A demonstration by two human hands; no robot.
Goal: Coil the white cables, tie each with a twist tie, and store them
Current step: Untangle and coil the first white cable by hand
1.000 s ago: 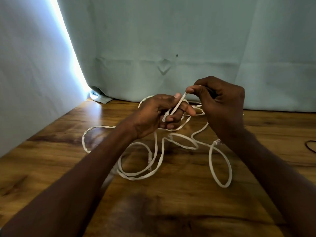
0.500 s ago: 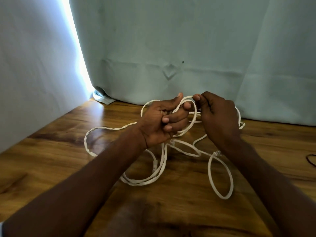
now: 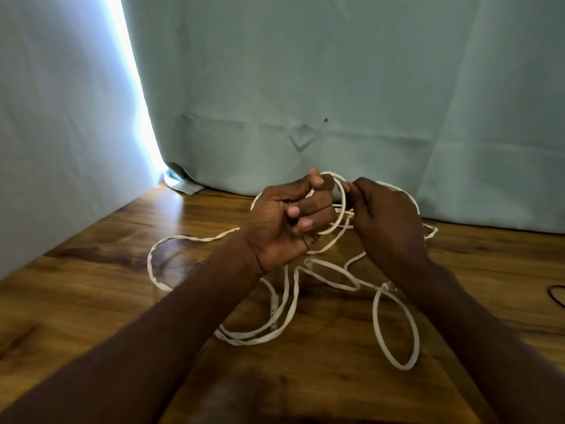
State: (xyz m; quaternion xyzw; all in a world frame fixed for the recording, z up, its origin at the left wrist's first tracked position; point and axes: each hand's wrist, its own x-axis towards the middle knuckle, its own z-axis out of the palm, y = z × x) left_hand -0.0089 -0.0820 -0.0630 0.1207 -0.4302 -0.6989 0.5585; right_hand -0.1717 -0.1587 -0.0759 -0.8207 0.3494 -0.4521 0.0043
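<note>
White cables (image 3: 287,304) lie in loose tangled loops on the wooden table (image 3: 91,301), with a plug end near the middle. My left hand (image 3: 284,228) is raised above them with its fingers curled around a small loop of white cable. My right hand (image 3: 388,221) is close beside it on the right and pinches the same cable at the top of the loop. A large loop (image 3: 397,328) rests on the table below my right wrist. No twist tie shows.
A pale green cloth (image 3: 305,87) hangs behind the table and along the left side, with bright light through a gap (image 3: 134,96). A thin dark cord (image 3: 555,296) lies at the table's right edge.
The straight cable end held between both hands a second ago has been bent into a small loop around my left fingers. My right hand came down closer to the left.
</note>
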